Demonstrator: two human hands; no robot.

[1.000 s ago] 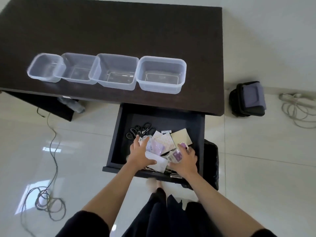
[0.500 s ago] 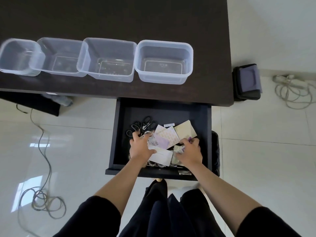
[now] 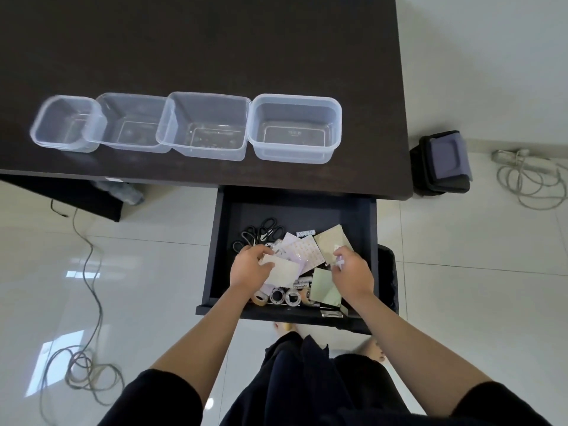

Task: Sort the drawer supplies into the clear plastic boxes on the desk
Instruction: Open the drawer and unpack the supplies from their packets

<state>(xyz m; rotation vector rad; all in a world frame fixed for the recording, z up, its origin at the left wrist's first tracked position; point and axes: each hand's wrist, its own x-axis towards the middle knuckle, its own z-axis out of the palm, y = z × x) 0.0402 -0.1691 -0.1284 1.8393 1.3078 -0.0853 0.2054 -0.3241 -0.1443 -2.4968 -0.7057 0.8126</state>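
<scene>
Glossy white tiled floor [image 3: 461, 287]; dark bench [image 3: 215, 50] with open drawer [image 3: 365, 229] beneath its front edge. Left hand [image 3: 250, 269], inside the drawer, pinches a pale paper packet [image 3: 284, 272]. Right hand [image 3: 352, 272], at the drawer's right side, fingers curled round a small white item, too small to identify. Also in the drawer: black scissors [image 3: 261, 232], sticker sheets [image 3: 302, 252], tape rolls [image 3: 284, 296]. Beyond the drawer, on the bench: four clear plastic boxes [image 3: 295, 130] in a row.

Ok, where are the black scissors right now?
In the head view, the black scissors lie in the open drawer's back-left area, just beyond the left hand.
</scene>
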